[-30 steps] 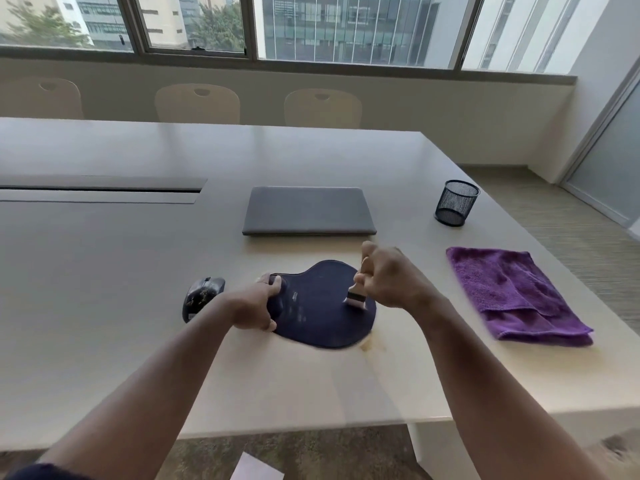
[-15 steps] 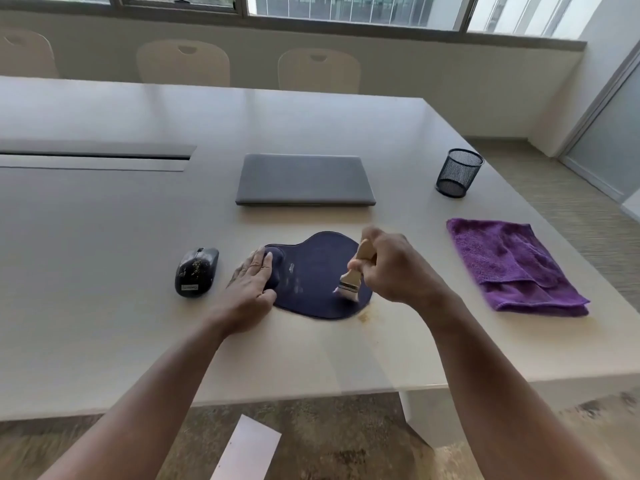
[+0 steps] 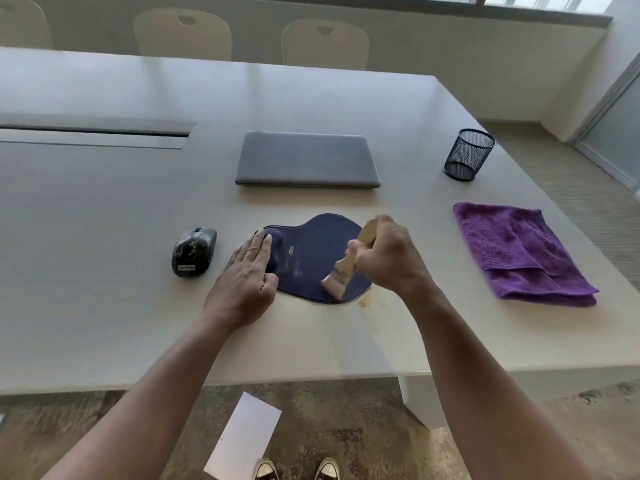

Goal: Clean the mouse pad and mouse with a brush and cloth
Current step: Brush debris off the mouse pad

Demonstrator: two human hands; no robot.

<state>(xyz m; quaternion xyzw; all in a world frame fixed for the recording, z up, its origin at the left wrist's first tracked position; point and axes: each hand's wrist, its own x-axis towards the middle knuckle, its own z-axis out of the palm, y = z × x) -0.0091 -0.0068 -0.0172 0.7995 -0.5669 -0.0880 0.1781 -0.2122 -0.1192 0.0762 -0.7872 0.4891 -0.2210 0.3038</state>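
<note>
1. The pad (image 3: 317,252), dark blue fabric with a rounded outline and a raised wrist rest, lies on the smooth pale bench (image 3: 104,209).
2. Left hand (image 3: 246,282): fingers straight, pressing flat on the pad's left end.
3. Right hand (image 3: 388,259): grip curled round a wooden brush (image 3: 341,275), bristles on the pad.
4. Left of the pad: a glossy black mouse (image 3: 194,251) labelled "Lenovo".
5. Right of the pad: a folded purple terry cloth (image 3: 519,258).

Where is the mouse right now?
In the head view, the mouse sits on the table, left of the mouse pad, just beyond the left hand.
</note>
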